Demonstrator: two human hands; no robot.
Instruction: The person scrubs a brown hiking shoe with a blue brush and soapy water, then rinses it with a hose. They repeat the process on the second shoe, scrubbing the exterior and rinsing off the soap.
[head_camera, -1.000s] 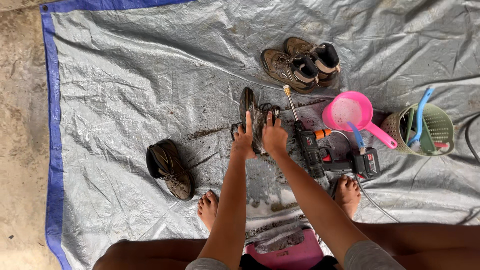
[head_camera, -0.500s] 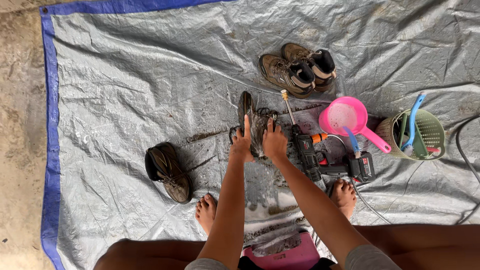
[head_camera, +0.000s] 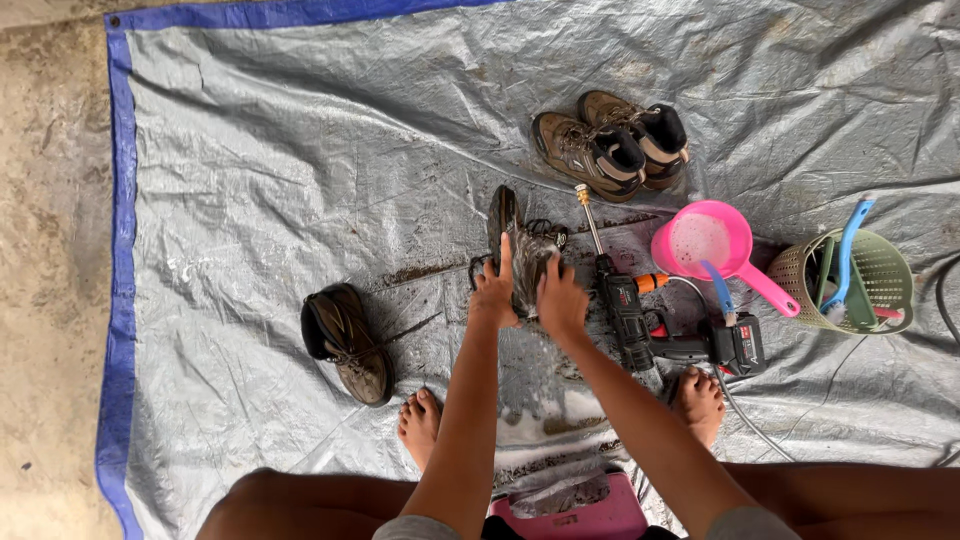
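Both hands grip a muddy boot (head_camera: 520, 250) lying on the grey tarp (head_camera: 300, 150): left hand (head_camera: 493, 295) closed round its left side, right hand (head_camera: 560, 300) clasping its right. Just right of the right hand: spray gun (head_camera: 625, 315). Beyond it: pink scoop (head_camera: 705, 240), green basket (head_camera: 880, 270). Ahead: boot pair (head_camera: 610, 145). Left of the left hand: single boot (head_camera: 345, 340).

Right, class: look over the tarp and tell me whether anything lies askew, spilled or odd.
One boot lies apart at the left, tipped on its side, while the pair stands upright at the top. Muddy streaks and suds are spread over the tarp around the boot under both hands, left hand and right hand.
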